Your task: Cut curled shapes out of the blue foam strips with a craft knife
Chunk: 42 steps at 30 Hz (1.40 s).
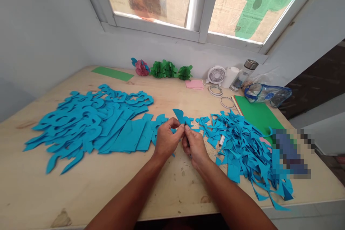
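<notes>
Forearms (134, 190) angle in to one blue piece (178, 115)

From the lower edge, both bare forearms extend up over the wooden table (107, 190) and converge, wrists low and near its surface. The left hand (167, 136) pinches the blue piece between thumb and bent forefinger; the right hand (194, 145) grips it close beside, its other fingers curled under. Their thumb tips almost meet, probably so that both can steer one small spot, while the pointed end stands free beyond them. This piece is at the middle of the table, between two blue heaps. Looped cutouts (81, 115) and folded rectangles (132, 134) overlap on the left, a layering that seems meant to keep like shapes together. Curled scraps (242, 143) pile loosely on the right, apparently kept apart from them, with a white marker (221, 139) at their near side. What the right hand's curled fingers enclose, I cannot tell.
</notes>
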Each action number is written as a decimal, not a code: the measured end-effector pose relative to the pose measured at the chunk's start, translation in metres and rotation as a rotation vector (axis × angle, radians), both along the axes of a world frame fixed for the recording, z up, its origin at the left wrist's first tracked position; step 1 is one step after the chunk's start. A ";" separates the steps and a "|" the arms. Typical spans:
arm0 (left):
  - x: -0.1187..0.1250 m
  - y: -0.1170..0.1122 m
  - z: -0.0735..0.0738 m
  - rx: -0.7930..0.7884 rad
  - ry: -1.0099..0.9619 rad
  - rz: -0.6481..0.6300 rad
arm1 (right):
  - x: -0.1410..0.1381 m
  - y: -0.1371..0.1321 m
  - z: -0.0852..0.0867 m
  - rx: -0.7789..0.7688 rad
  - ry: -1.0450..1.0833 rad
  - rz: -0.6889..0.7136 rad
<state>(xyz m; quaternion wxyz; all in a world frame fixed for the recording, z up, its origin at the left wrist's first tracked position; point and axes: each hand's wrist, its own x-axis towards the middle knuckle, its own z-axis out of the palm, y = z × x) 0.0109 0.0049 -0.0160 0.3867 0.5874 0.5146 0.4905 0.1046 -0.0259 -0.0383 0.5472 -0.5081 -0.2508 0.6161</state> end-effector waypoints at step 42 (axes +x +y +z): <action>-0.004 0.003 0.007 -0.230 -0.354 -0.186 | 0.015 0.004 -0.001 0.003 0.034 0.193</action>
